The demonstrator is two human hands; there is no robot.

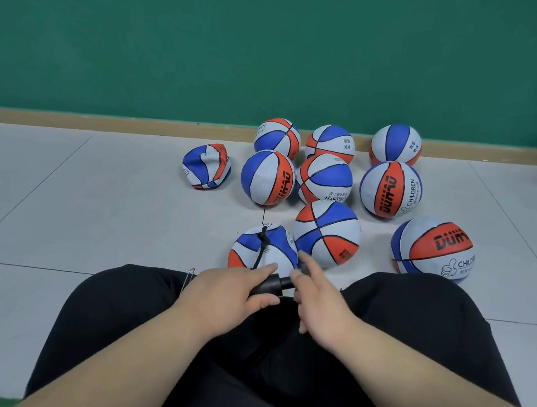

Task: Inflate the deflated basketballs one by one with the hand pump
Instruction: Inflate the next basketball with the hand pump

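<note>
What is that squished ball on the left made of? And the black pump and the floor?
The squished ball looks like soft matte rubber: it folds and creases without cracking. The pump looks like hard black plastic, smooth with a slight shine. The floor seems pale tile, given its straight joint lines and faint sheen.

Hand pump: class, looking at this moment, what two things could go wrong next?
1. The soft ball lies loose on the floor, joined only by the thin hose. A tug from the pump in the left hand might pull the hose free.
2. The right hand looks spread, not gripping, so its next stroke may slip.
</note>
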